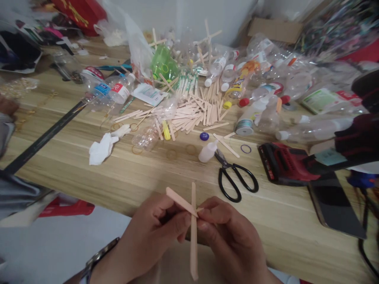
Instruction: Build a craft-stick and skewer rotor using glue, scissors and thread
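Near the table's front edge, my left hand (148,232) pinches a set of crossed wooden craft sticks (193,236) from the left, thumb close to the crossing. My right hand (233,236) is closed on the same sticks from the right, fingertips at the crossing. One stick points toward me; another slants up to the left. Beyond my hands lie black-handled scissors (227,169), a small white glue bottle (208,151) and a blue cap (204,136). A pile of loose craft sticks (192,114) is farther back.
Plastic bottles (263,90) crowd the back right. A red and black power tool (284,163) and a dark phone (334,205) lie at the right. Crumpled tissue (102,150) and a long black bar (44,138) are at the left. Another person's hand (8,106) shows at the left edge.
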Motion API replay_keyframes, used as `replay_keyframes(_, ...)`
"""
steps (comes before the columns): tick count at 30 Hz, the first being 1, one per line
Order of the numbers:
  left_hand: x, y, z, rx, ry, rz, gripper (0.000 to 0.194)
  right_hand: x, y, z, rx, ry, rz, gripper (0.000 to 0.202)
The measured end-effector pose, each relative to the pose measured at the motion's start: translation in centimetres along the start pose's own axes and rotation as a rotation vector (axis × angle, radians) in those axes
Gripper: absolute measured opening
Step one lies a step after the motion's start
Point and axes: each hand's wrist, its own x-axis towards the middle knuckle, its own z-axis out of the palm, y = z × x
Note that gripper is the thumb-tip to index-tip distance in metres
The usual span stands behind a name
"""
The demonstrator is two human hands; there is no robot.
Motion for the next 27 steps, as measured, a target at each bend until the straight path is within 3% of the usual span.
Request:
replay_keyframes(6, 0.21, -0.04, -0.43, -0.192, -0.128, 0.023, 0.027, 0.13, -0.43, -0.19, 0.042, -0.061, 0.014, 0.019)
replay_keyframes(17, 0.31, -0.87, -0.32, -0.655, -0.27, -0.149, 0.031, 0.31, -0.47, -0.78, 0.17, -0.144, 0.016, 0.018)
replay_keyframes(21, 0.34, -0.7, -0.35, -0.688, -0.281, -0.183, 0.033, 0.41, -0.53, -0.56, 0.208, -0.14, 0.027, 0.016)
replay_keyframes(27, 0.36, -0.53, -0.17, -0.464, -0.143, -0.023, 0.034, -0.08, -0.57, -0.09, -0.041, -0.057, -0.037, 0.018)
